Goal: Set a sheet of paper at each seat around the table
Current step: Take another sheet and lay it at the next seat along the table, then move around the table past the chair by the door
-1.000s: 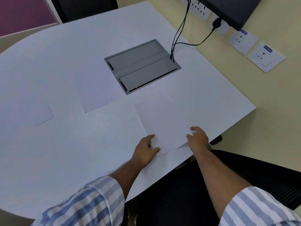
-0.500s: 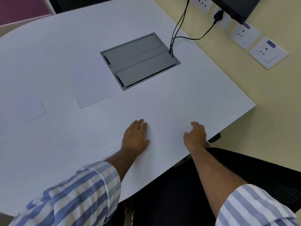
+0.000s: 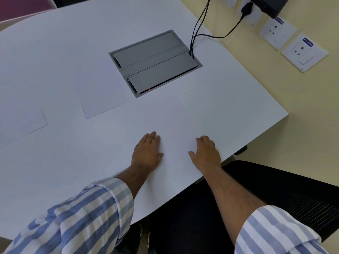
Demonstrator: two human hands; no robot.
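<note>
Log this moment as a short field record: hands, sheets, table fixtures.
left hand: flat, palm down, on the near sheet
right hand: flat, palm down, on the same sheet
near sheet: lying flat near the table edge, faint outline
middle sheet: flat, beside the cable box
far-left sheet: flat, partly out of frame
cable box: lids closed, black cables enter it
chair: black, beside the table

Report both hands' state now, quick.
Left hand: open, flat on the sheet of paper, gripping nothing.
Right hand: open, palm down on the same sheet, gripping nothing.
</note>
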